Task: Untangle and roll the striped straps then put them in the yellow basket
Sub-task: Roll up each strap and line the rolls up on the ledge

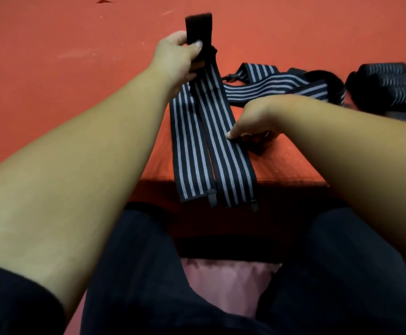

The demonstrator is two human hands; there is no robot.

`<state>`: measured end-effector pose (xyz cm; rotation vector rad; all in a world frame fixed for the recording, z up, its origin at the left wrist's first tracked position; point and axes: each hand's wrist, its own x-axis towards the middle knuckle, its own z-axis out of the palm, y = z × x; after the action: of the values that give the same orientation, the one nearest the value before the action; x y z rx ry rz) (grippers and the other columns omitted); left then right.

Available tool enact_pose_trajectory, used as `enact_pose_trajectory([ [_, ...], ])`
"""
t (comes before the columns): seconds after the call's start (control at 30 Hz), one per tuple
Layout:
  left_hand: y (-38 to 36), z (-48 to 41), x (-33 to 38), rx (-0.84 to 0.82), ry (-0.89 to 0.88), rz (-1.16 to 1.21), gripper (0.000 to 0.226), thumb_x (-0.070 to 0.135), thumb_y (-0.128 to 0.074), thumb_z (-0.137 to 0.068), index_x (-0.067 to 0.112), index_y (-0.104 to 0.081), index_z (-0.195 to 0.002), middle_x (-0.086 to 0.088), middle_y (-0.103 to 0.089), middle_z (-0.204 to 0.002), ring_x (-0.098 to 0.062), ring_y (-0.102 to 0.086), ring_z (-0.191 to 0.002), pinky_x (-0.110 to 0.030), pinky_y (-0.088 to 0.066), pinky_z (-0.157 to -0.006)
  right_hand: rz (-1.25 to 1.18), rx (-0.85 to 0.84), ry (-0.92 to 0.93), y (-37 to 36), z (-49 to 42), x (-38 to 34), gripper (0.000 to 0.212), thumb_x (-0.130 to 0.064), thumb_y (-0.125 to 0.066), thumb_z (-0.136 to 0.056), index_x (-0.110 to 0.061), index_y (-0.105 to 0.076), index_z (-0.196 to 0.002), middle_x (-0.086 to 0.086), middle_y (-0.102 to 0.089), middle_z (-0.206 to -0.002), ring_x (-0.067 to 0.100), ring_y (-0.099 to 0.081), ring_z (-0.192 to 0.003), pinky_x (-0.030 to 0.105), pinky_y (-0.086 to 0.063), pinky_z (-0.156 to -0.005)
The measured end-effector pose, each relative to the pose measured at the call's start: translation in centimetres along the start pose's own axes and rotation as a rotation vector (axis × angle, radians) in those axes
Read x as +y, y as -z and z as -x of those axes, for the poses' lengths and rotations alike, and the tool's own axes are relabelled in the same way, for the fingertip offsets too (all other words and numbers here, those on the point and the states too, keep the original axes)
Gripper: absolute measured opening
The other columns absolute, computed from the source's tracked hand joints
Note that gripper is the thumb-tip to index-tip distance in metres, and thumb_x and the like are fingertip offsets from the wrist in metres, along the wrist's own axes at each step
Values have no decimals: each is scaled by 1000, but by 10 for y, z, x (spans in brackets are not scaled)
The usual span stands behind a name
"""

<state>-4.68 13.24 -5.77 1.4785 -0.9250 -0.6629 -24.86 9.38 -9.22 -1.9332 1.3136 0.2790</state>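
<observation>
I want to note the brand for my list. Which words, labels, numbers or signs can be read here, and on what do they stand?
None can be read. The straps, the rolls and the table bear no visible text; the tabs at the strap ends are too small to tell.

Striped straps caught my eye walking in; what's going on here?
A person's left hand holds up the black end of two striped straps off the orange table, while the right hand pinches one strap's edge. Their other ends hang over the table's near edge. Another strap lies loose behind; rolled straps sit far right.
</observation>
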Motion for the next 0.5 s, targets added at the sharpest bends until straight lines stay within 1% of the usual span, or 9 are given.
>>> enact_pose_trajectory([
  [0.07,-1,-9,-6,38,30,-16,18,17,-60,-109,26,-70,-120,5,-82,-108,-15,-80,-95,-28,-56,-71,65,95,51,4,-3,-4,36,-42,-75,-101,-7,-71,-96,10,-72,-92,28,-69,-77,36,-59,-66],
  [0.1,-1,-15,-9,55,44,-14,17,17,-60,-109,26,-70,-119,5,-81,-106,-17,-80,-94,-30,-56,-75,90,140,75,7,-4,-7,36,-41,-72,-103,-6,-72,-94,11,-73,-90,29,-71,-75,36,-60,-66],
  [0.17,-2,-23,-15,76,74,-17,14,18,-59,-110,24,-69,-119,1,-81,-109,-21,-79,-94,-34,-58,-80,157,232,137,13,-11,-12,32,-33,-66,-105,-4,-74,-95,12,-73,-88,30,-71,-76,36,-58,-68],
  [0.23,-5,-31,-20,90,110,-14,11,21,-59,-110,24,-68,-117,-4,-80,-113,-22,-78,-93,-35,-59,-82,284,348,203,20,-23,-17,27,-24,-60,-104,-1,-74,-101,13,-70,-91,34,-68,-85,37,-55,-72],
  [0.3,-8,-38,-24,108,137,4,10,23,-59,-111,24,-67,-116,-5,-79,-113,-21,-76,-89,-35,-61,-81,352,490,252,29,-38,-21,22,-13,-56,-99,-2,-75,-103,14,-68,-94,35,-66,-92,39,-58,-82],
  [0.33,-10,-41,-26,119,144,10,11,23,-59,-111,24,-67,-118,-4,-78,-113,-20,-76,-87,-34,-62,-79,367,547,269,33,-46,-22,22,-10,-55,-96,-4,-74,-106,15,-68,-101,35,-64,-96,41,-59,-85],
  [0.4,-13,-48,-31,148,146,13,16,24,-59,-111,22,-68,-124,-4,-77,-116,-19,-76,-85,-33,-62,-75,421,598,311,38,-62,-26,28,-10,-58,-94,-9,-68,-120,15,-60,-123,36,-58,-114,48,-56,-96],
  [0.47,-15,-53,-34,174,150,9,21,25,-58,-111,19,-66,-129,-3,-75,-120,-18,-77,-86,-34,-63,-74,498,563,337,42,-78,-29,43,-21,-64,-95,-11,-59,-137,14,-51,-137,37,-50,-130,52,-50,-106],
  [0.5,-16,-56,-37,184,158,8,21,26,-57,-111,18,-64,-129,-2,-73,-121,-17,-78,-87,-34,-64,-75,509,519,332,43,-86,-31,53,-28,-68,-95,-12,-53,-144,14,-50,-141,37,-49,-134,52,-48,-109],
])
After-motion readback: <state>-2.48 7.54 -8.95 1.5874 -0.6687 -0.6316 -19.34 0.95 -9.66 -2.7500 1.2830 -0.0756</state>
